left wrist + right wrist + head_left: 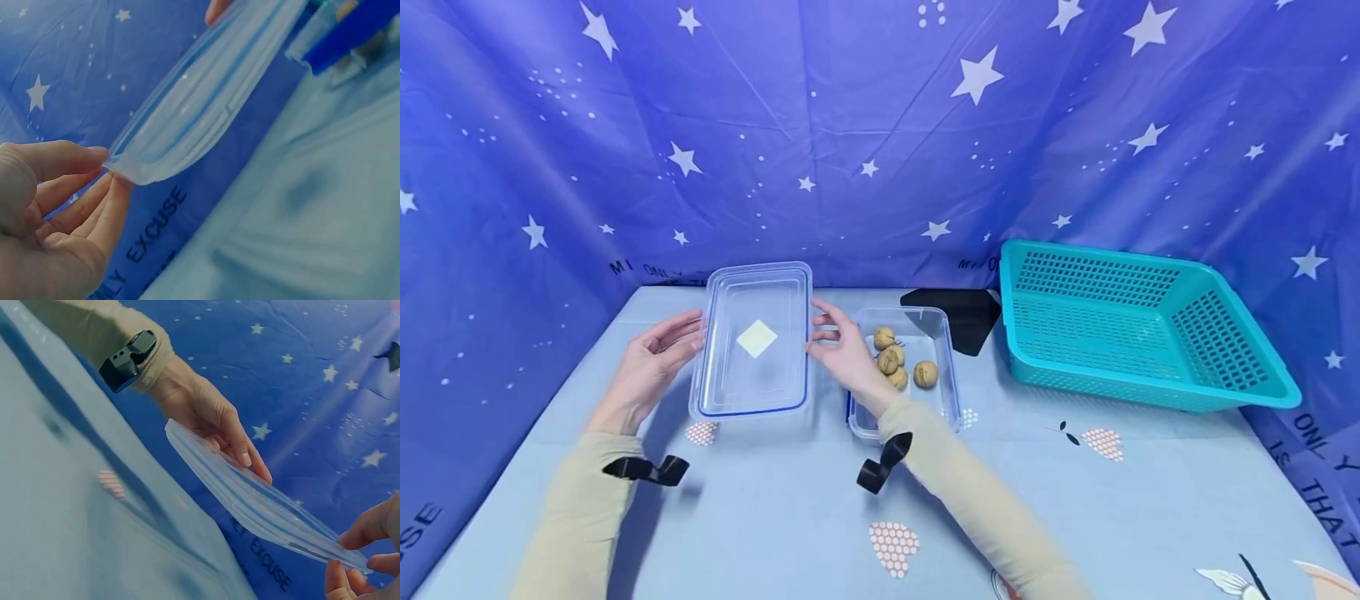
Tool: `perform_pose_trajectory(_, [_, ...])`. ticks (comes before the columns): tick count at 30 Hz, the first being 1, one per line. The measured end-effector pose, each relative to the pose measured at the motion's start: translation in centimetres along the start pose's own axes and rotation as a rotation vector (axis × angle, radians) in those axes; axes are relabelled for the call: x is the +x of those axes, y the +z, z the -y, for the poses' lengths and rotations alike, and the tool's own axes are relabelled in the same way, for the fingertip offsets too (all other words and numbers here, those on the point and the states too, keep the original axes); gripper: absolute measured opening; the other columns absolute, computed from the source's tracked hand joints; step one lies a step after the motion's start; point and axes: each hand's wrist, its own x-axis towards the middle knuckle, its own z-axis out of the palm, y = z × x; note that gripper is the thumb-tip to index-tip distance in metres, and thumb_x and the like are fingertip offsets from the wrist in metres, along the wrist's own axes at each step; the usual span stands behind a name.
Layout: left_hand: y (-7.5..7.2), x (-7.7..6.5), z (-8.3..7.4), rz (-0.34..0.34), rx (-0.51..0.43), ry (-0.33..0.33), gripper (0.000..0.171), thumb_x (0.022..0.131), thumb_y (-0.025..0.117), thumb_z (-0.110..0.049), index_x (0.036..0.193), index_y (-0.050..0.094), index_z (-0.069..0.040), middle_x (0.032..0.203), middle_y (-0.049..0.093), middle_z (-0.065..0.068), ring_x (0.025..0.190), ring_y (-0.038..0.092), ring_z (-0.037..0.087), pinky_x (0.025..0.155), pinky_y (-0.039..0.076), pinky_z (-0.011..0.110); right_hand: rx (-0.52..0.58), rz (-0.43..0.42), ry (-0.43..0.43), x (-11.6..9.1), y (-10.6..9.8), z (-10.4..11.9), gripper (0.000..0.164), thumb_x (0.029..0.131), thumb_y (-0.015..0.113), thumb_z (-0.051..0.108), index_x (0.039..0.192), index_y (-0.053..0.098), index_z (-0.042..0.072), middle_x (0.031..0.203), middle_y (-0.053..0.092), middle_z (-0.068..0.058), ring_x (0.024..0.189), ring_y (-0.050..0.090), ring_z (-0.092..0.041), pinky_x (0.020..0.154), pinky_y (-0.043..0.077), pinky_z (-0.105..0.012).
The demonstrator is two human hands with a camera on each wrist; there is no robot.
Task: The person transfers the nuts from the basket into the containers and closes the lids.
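A clear plastic lid (775, 379) with a blue seal and a pale yellow diamond-shaped sticker (756, 339) is held up above the table, tilted. My left hand (651, 362) pinches its left edge between thumb and fingers, and the left wrist view shows the thumb (81, 156) at the lid's corner. At the opposite edge my right hand (848, 354) pinches the lid, its wrist passing over an uncovered clear container (953, 383). Inside that container lie several walnuts (926, 374), partly hidden behind the right hand.
A turquoise perforated basket (1150, 392) stands at the back right. Between it and the container lies a flat black piece (966, 317). The light blue patterned tablecloth (775, 517) covers the table, and a blue starry curtain (850, 108) hangs behind and at both sides.
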Motion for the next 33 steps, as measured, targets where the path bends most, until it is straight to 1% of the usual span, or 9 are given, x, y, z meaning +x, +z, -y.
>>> perform_pose_trajectory(4, [1.4, 0.9, 0.3, 0.026, -0.022, -0.002, 0.049, 0.093, 0.053, 0.012, 0.14, 0.045, 0.003, 0.124, 0.06, 0.006, 0.107, 0.061, 0.014, 0.096, 0.047, 0.023, 0.016, -0.02, -0.016, -0.4, -1.7, 0.2, 0.065, 0.085, 0.058, -0.012, 0.145, 0.042, 0.006, 0.12, 0.051, -0.017, 0.101, 0.058, -0.028, 0.08, 0.052, -0.027])
perform_pose_trajectory(10, [3.5, 1.8, 1.2, 0.048, -0.059, -0.031, 0.051, 0.093, 0.052, 0.013, 0.142, 0.042, 0.004, 0.125, 0.058, 0.006, 0.103, 0.062, 0.015, 0.096, 0.047, 0.025, 0.01, -0.061, -0.029, -0.6, -4.4, 0.3, 0.061, 0.086, 0.057, -0.011, 0.143, 0.047, 0.007, 0.119, 0.054, -0.016, 0.097, 0.059, -0.023, 0.081, 0.05, -0.026])
perform_pose_trajectory(15, [6.0, 2.3, 2.3, 0.017, -0.111, -0.056, 0.053, 0.091, 0.052, 0.015, 0.142, 0.043, 0.002, 0.126, 0.056, 0.008, 0.102, 0.062, 0.016, 0.098, 0.046, 0.027, 0.01, -0.102, -0.05, -0.8, -6.8, 0.1, 0.057, 0.085, 0.057, -0.01, 0.139, 0.052, 0.007, 0.116, 0.057, -0.016, 0.089, 0.059, -0.016, 0.072, 0.048, -0.023])
perform_pose_trajectory(17, [7.0, 2.4, 2.9, 0.0, -0.109, -0.059, 0.054, 0.091, 0.053, 0.015, 0.142, 0.042, 0.002, 0.124, 0.056, 0.007, 0.101, 0.062, 0.015, 0.097, 0.047, 0.027, 0.003, -0.119, -0.054, -1.0, -7.7, -0.1, 0.056, 0.084, 0.057, -0.009, 0.138, 0.053, 0.006, 0.115, 0.058, -0.016, 0.088, 0.06, -0.016, 0.071, 0.048, -0.023])
perform_pose_trajectory(21, [8.8, 2.6, 3.8, -0.024, -0.099, -0.056, 0.054, 0.091, 0.051, 0.016, 0.142, 0.041, 0.004, 0.117, 0.057, 0.006, 0.097, 0.061, 0.014, 0.093, 0.049, 0.026, -0.028, -0.13, -0.056, -1.3, -9.7, -0.5, 0.055, 0.084, 0.058, -0.009, 0.137, 0.054, 0.006, 0.116, 0.059, -0.017, 0.092, 0.061, -0.019, 0.074, 0.049, -0.023])
perform_pose_trajectory(24, [10.1, 2.8, 4.3, -0.021, -0.112, -0.064, 0.055, 0.09, 0.049, 0.017, 0.143, 0.038, 0.006, 0.115, 0.056, 0.006, 0.097, 0.061, 0.014, 0.091, 0.051, 0.026, -0.034, -0.125, -0.049, -1.7, -11.2, -0.6, 0.053, 0.085, 0.057, -0.008, 0.137, 0.054, 0.005, 0.117, 0.058, -0.017, 0.092, 0.061, -0.019, 0.078, 0.05, -0.023])
perform_pose_trajectory(28, [11.6, 3.0, 4.4, -0.014, -0.102, -0.075, 0.056, 0.091, 0.048, 0.016, 0.145, 0.035, 0.007, 0.117, 0.055, 0.006, 0.099, 0.058, 0.014, 0.092, 0.05, 0.027, -0.007, -0.113, -0.047, -2.4, -12.8, -0.5, 0.051, 0.087, 0.057, -0.007, 0.137, 0.053, 0.003, 0.118, 0.057, -0.018, 0.089, 0.061, -0.015, 0.079, 0.052, -0.025])
perform_pose_trajectory(31, [12.6, 3.1, 4.1, -0.02, -0.097, -0.07, 0.053, 0.093, 0.048, 0.013, 0.144, 0.037, 0.005, 0.117, 0.054, 0.005, 0.101, 0.054, 0.015, 0.094, 0.048, 0.027, 0.004, -0.101, -0.065, -2.8, -13.7, -0.4, 0.051, 0.087, 0.057, -0.007, 0.138, 0.052, 0.001, 0.118, 0.056, -0.018, 0.088, 0.062, -0.014, 0.078, 0.053, -0.026])
perform_pose_trajectory(33, [13.2, 3.3, 3.6, -0.02, -0.097, -0.062, 0.051, 0.094, 0.049, 0.011, 0.144, 0.04, 0.004, 0.117, 0.055, 0.004, 0.103, 0.052, 0.015, 0.094, 0.047, 0.028, -0.001, -0.095, -0.085, -3.1, -14.3, -0.2, 0.052, 0.087, 0.057, -0.006, 0.138, 0.051, 0.001, 0.119, 0.056, -0.017, 0.089, 0.061, -0.014, 0.078, 0.052, -0.026])
